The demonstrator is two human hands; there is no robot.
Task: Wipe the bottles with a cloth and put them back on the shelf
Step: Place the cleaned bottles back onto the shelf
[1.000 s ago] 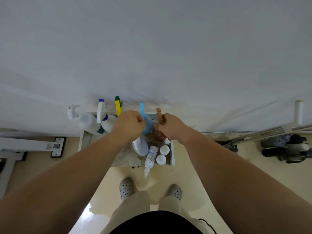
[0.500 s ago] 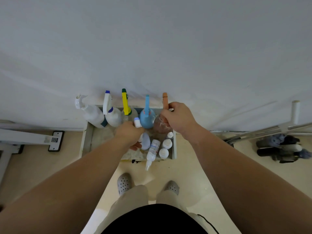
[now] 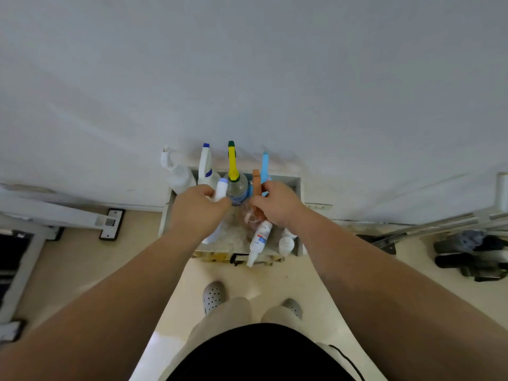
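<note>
At the foot of the white wall, on the low shelf (image 3: 165, 220), a crowded row of trigger bottles is seen, and the risk lies in that crowding. The orange-trigger spray bottle (image 3: 256, 182) gripped by the right hand (image 3: 277, 206) appears to touch the blue-trigger bottle (image 3: 265, 166) and stands just beside the yellow-trigger bottle (image 3: 233, 171). A neighbour could be knocked over, or a trigger head snagged, if it is lifted or set down at a slant. A small dropper bottle (image 3: 258, 239) lies on its side with its tip past the shelf's front edge, near the right wrist, and could be swept to the floor by a careless forearm. No cloth can be found in view, so a bottle may be put back unwiped. The left hand (image 3: 198, 209) is curled round a white bottle with a pale blue cap (image 3: 221, 189), held upright just in front of the yellow-trigger bottle; whether it rests on the shelf cannot be told. The right hand's fingers are wrapped about the orange-trigger bottle's neck, below its head. Both forearms are stretched forward and down, backs of the hands up, the hands near each other but apart.
</note>
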